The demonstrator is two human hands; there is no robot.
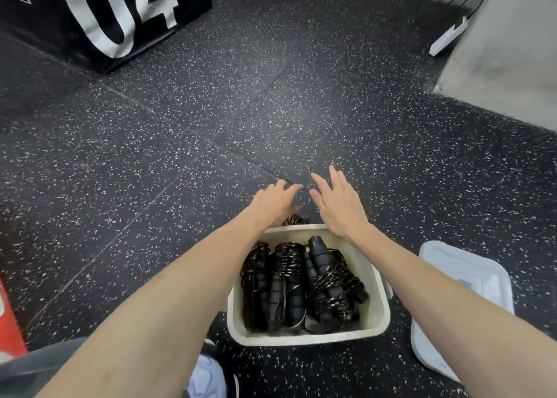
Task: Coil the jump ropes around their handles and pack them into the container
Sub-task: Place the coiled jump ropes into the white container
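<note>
Black box (99,17), top left: large white "04" on its side
Other readable text: none

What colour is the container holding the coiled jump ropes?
The container is off-white or cream, and the jump ropes inside are black. It shows best in the head view.

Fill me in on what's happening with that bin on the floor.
A person is packing coiled jump ropes into a white container on the gym floor. Several wrapped bundles already lie inside. Both hands reach past its far rim: the left hand hovers over another rope bundle there, the right hand open. The lid lies alongside.
</note>
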